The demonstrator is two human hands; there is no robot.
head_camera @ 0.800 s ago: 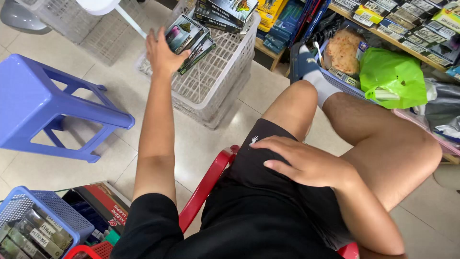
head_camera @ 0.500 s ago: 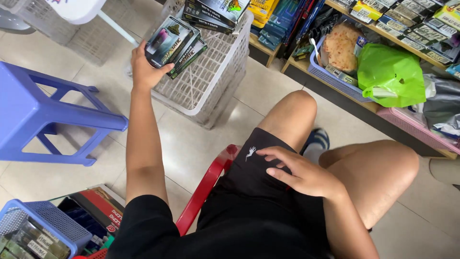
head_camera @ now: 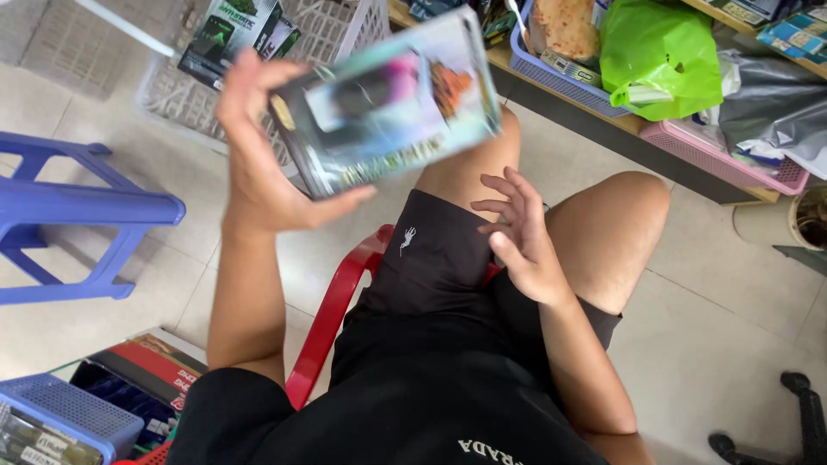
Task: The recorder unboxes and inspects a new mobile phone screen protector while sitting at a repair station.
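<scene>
Here the pack [head_camera: 388, 103], a flat glossy rectangle blurred by motion, sits raised in front of the person's chest, above the knees. To handle it well, I judge the grip should stay on the short edge and back face, so the printed front stays clear to view, and the pack should be kept level until the other hand meets it. The left hand [head_camera: 258, 146] clamps it: the thumb lies along the lower edge and the fingers curl over the far end. The right hand [head_camera: 517, 232] holds nothing; it hovers over the thigh, near the pack but apart, with fingers loosely spread and half curled. Behind the pack stands a white basket [head_camera: 345, 34] with a green-and-black box [head_camera: 228, 34] in it. A blue stool [head_camera: 77, 215] stands at the left, a green bag [head_camera: 659, 56] on the shelf beyond.
</scene>
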